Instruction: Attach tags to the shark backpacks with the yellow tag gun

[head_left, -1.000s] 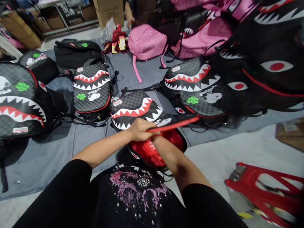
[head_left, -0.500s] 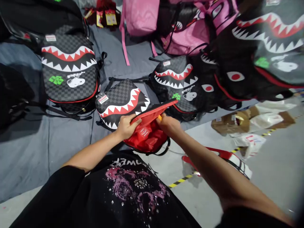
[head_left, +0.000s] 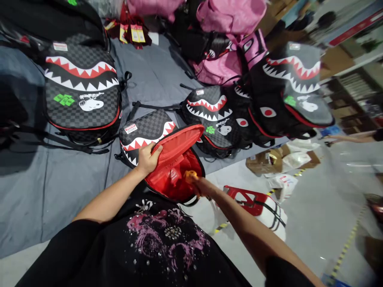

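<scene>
In front of me an unzipped black-and-grey checkered backpack (head_left: 151, 121) with a shark-mouth print lies at the table's edge. Its red lining (head_left: 163, 181) shows inside. My left hand (head_left: 149, 159) is closed on the edge of its lifted front flap (head_left: 179, 143), thumb on the red side. At the right side of the opening, my right hand (head_left: 205, 187) is closed around a small orange object (head_left: 190, 176), whose exact kind I cannot make out. Part of that hand is blurred.
Similar backpacks lie left (head_left: 82, 85) and right (head_left: 208, 113) on the grey-covered table (head_left: 143, 67). Pink bags (head_left: 230, 16) are piled behind. A red-and-white stool (head_left: 254, 203) and cardboard (head_left: 257, 161) are on the floor. Another person's hand (head_left: 332, 138) shows at far right.
The flap has been lifted wider, exposing more red lining. My right hand has left the flap's edge and moved down to the opening with the orange object. The view has shifted right.
</scene>
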Demonstrator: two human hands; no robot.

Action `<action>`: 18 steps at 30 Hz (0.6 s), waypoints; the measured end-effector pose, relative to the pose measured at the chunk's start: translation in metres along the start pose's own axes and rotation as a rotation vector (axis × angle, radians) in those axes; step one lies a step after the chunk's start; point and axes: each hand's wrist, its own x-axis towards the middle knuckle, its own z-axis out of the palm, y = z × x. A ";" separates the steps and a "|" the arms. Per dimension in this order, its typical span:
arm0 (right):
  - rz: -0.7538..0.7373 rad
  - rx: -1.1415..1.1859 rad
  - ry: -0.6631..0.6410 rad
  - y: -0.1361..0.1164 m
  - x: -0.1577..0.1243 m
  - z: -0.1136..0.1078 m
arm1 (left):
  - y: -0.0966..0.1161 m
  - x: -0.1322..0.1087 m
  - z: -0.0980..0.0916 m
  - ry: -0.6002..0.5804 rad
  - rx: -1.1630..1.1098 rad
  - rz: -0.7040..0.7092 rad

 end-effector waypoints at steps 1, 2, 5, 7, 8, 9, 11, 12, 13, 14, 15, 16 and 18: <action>-0.029 0.095 -0.030 -0.005 0.011 0.005 | 0.001 0.000 0.001 -0.017 -0.004 0.003; -0.064 0.186 -0.063 -0.009 0.021 0.012 | 0.002 0.001 0.003 -0.022 0.002 0.003; -0.183 0.410 -0.179 -0.012 0.036 0.038 | -0.002 0.007 0.003 0.039 0.058 -0.019; -0.251 0.517 -0.266 -0.004 0.036 0.055 | -0.007 0.014 0.001 0.122 0.106 -0.045; -0.279 0.563 -0.307 0.002 0.035 0.061 | -0.009 0.018 -0.001 0.164 0.124 -0.058; -0.304 0.608 -0.340 0.009 0.034 0.066 | -0.011 0.022 -0.003 0.193 0.137 -0.066; -0.337 0.680 -0.382 0.020 0.035 0.069 | -0.012 0.029 -0.005 0.195 0.158 -0.060; -0.343 0.699 -0.397 0.024 0.036 0.068 | -0.011 0.032 -0.005 0.168 0.169 -0.046; -0.342 0.703 -0.414 0.027 0.037 0.065 | -0.009 0.034 -0.005 0.140 0.180 -0.029; -0.338 0.693 -0.431 0.029 0.038 0.062 | -0.007 0.035 -0.004 0.120 0.191 -0.013; -0.332 0.671 -0.448 0.031 0.038 0.058 | -0.005 0.036 -0.003 0.114 0.199 -0.001; -0.325 0.642 -0.463 0.032 0.037 0.054 | -0.004 0.036 -0.002 0.117 0.202 0.006; -0.314 0.582 -0.483 0.032 0.032 0.043 | -0.003 0.034 -0.001 0.142 0.195 -0.002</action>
